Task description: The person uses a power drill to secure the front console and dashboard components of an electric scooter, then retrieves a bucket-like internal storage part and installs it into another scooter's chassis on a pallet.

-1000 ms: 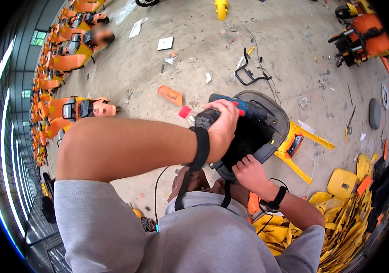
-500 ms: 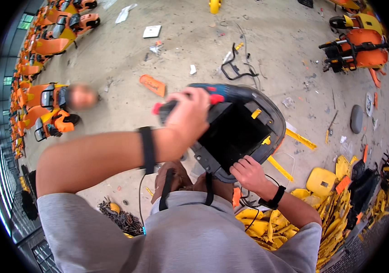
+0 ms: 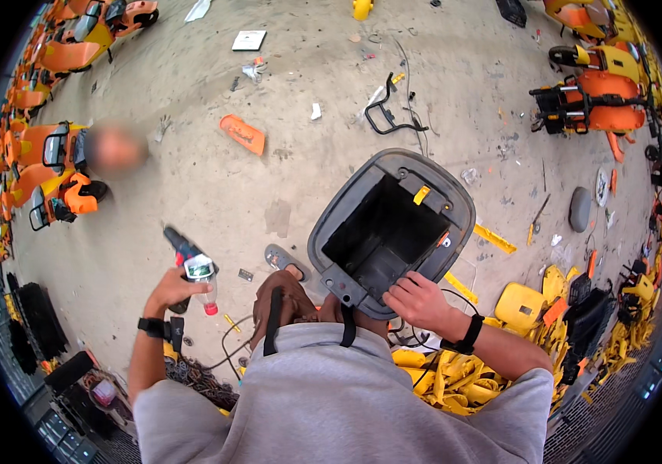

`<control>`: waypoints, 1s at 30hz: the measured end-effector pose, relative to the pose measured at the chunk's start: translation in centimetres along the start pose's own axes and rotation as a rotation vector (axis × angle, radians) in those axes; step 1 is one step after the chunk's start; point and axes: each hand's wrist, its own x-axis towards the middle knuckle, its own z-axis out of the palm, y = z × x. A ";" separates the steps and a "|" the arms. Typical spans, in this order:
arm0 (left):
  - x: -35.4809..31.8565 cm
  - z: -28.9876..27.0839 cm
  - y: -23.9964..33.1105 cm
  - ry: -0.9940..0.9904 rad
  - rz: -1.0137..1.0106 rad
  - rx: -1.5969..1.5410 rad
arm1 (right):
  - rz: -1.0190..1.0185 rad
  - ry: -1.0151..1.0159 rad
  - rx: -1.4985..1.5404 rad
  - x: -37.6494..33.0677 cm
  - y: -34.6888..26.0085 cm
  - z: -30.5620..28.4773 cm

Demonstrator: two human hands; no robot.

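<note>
A black plastic storage bucket (image 3: 466, 205), open side up, rests over my lap, with a yellow tab and a small orange mark inside its rim. My right hand (image 3: 420, 300) is closed on its near right edge. Out to the left, my left hand (image 3: 172, 288) is closed around a dark blue and red power drill (image 3: 182, 246), its nose pointing away from me. A clear plastic bottle (image 3: 201, 268) with a red cap shows beside the drill, partly behind my thumb; whether I touch it I cannot tell.
A heap of yellow plastic parts (image 3: 455, 379) lies to my right. Chains (image 3: 199, 379) and a cable are at lower left. An orange panel (image 3: 242, 134) and a black metal frame (image 3: 393, 112) lie ahead. Orange scooters (image 3: 56, 147) stand left; a person's blurred head shows near them.
My left hand has swung the drill from above the bucket's left rim out to the far left, low beside the bottle. My right hand stays on the rim; the bucket now shows fully.
</note>
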 end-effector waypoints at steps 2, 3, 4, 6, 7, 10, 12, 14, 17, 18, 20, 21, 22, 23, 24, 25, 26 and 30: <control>1.0 2.8 -9.6 0.078 -0.079 -0.261 | -0.026 -0.031 -0.012 2.0 -0.6 0.2; 2.1 5.2 -15.3 0.082 -0.193 -0.265 | -0.028 -0.058 -0.014 3.0 -0.9 0.2; 2.4 6.7 -20.0 0.091 -0.313 -0.276 | -0.022 -0.070 -0.021 3.8 -1.0 0.6; 0.7 10.3 -24.8 0.105 -0.318 -0.580 | -0.020 -0.097 -0.030 5.0 -1.2 2.1; 0.6 12.4 -27.8 0.094 -0.344 -0.708 | -0.045 -0.113 -0.058 5.9 -0.8 2.9; 0.3 18.9 -34.6 0.167 -0.262 -0.970 | -0.102 -0.217 -0.139 8.3 0.6 4.8; -1.7 22.6 -36.2 0.185 -0.259 -1.133 | -0.141 -0.287 -0.197 9.6 1.5 6.1; -2.7 29.4 -42.0 0.212 -0.318 -1.225 | -0.168 -0.407 -0.275 10.9 0.6 7.1; -5.3 33.4 -43.6 0.160 -0.387 -0.979 | -0.176 -0.581 -0.405 13.6 2.8 7.7; -4.8 35.2 -44.6 0.090 -0.369 -1.064 | -0.200 -0.630 -0.462 15.5 3.4 7.5; -6.3 37.1 -44.6 0.202 -0.259 -1.128 | -0.217 -0.694 -0.495 18.9 3.8 7.1; -8.0 38.6 -45.5 0.099 -0.297 -1.249 | -0.235 -0.711 -0.507 18.7 2.7 7.9; -7.9 40.9 -45.8 0.145 -0.351 -1.276 | -0.259 -0.733 -0.514 21.1 2.7 7.8; -8.2 44.8 -46.2 0.181 -0.479 -1.321 | -0.281 -0.768 -0.522 23.3 2.4 8.1; -8.7 43.6 -45.2 0.179 -0.489 -1.367 | -0.280 -0.784 -0.557 25.1 2.4 8.7; -9.6 42.7 -45.0 0.157 -0.526 -1.315 | -0.296 -0.793 -0.575 26.8 2.6 9.5; -10.1 40.8 -45.7 0.144 -0.543 -1.286 | -0.281 -0.802 -0.584 27.9 2.4 10.3; -11.4 36.6 -45.6 0.229 -0.653 -1.423 | -0.349 -0.843 -0.676 39.4 2.3 16.0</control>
